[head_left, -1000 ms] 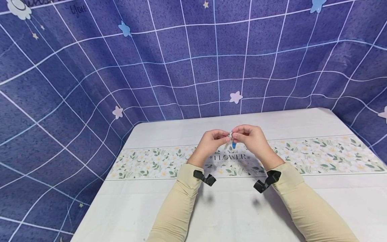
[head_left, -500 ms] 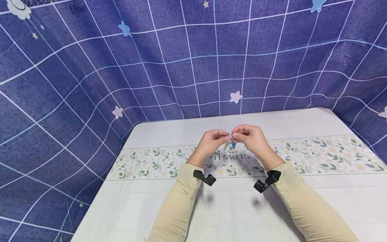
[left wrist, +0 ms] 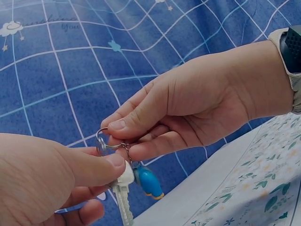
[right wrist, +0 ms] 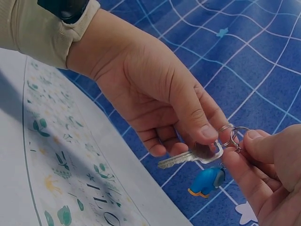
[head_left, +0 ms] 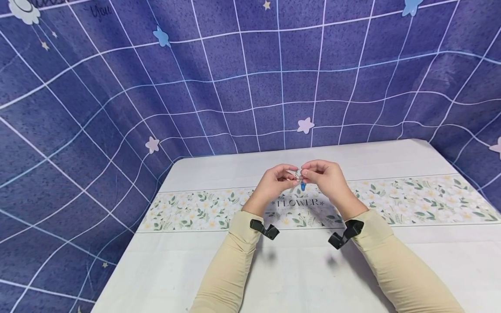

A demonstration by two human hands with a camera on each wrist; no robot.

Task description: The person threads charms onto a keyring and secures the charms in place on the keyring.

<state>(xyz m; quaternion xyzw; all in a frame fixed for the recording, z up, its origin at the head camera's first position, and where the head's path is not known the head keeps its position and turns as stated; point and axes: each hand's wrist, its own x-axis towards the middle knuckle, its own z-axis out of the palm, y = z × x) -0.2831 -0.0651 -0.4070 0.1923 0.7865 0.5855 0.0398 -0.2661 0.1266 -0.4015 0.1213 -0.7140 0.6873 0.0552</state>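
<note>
Above the table, my left hand and right hand meet fingertip to fingertip. Between thumb and fingers the left hand pinches a metal key by its head; its toothed blade sticks out free. My right hand pinches a silver split ring between thumb and index finger. From the ring hangs a blue figure charm with orange-yellow at its bottom end, on a short chain, dangling below the right fingertips. Around the ring and key head, the fingers hide part of the join, so I cannot tell exactly how the key sits on the ring.
A white tablecloth with a flower-printed band covers the table under the hands. Behind and to the left hangs a blue curtain with a grid pattern and stars. Black wrist mounts sit on both beige sleeves.
My left fingers have spread apart a little, with the index finger lifted and the thumb lower. The right hand has shifted only slightly, and the charm still hangs beneath it.
</note>
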